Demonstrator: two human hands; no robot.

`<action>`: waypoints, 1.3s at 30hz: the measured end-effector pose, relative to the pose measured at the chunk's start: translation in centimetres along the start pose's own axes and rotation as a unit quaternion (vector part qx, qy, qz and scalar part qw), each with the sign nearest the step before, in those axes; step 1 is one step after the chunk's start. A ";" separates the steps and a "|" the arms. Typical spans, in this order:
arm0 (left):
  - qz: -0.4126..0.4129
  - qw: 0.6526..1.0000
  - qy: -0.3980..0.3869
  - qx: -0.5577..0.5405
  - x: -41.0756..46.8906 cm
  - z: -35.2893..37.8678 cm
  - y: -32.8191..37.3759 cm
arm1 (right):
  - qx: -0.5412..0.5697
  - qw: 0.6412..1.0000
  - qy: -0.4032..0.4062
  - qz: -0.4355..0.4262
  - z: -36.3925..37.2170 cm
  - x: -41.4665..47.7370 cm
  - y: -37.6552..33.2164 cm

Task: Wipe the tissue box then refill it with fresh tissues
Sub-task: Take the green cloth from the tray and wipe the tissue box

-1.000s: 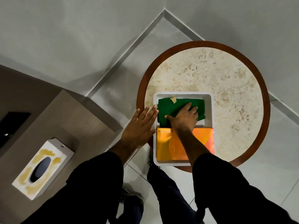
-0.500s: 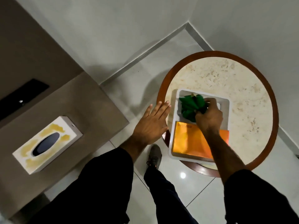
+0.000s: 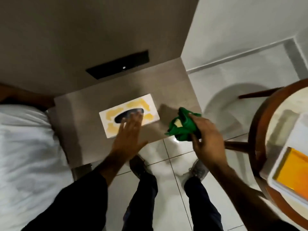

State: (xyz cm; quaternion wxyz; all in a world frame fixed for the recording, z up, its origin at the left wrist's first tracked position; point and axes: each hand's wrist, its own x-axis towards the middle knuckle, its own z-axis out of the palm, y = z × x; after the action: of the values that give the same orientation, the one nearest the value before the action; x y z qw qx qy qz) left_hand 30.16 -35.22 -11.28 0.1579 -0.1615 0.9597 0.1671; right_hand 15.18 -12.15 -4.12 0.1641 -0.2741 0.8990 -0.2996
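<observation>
A white tissue box [image 3: 115, 116] with yellow patches and a dark oval slot lies on the brown bedside table [image 3: 171, 104]. My left hand [image 3: 129, 130] is flat and open, fingers spread, over the box's near edge, blurred by motion. My right hand [image 3: 207, 139] grips a crumpled green cloth [image 3: 181, 126] in the air just right of the box, above the table's front corner. An orange tissue pack [image 3: 293, 170] lies in a white tray [image 3: 300, 130] on the round table at the far right.
The round stone-topped table with a wooden rim [image 3: 253, 134] stands to my right. A bed with white sheets [image 3: 25, 155] fills the left. A black wall panel [image 3: 118, 66] sits behind the bedside table. My feet stand on white floor tiles [image 3: 166, 164].
I have turned left from the round table to the bedside table. My right hand lifted the green cloth out of the tray and carried it over. My left hand moved onto the tissue box.
</observation>
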 end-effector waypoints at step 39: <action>-0.153 0.984 -0.034 -0.080 0.7 1.4 -17.0 | -0.164 0.953 -0.194 -0.167 18.0 15.0 -2.5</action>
State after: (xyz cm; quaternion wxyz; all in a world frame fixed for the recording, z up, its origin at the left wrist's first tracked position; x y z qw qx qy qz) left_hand 36.03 -50.02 -17.34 0.2008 -0.3131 0.9012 0.2226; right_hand 12.51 -30.78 -18.32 0.2361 -0.4961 0.8279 -0.1127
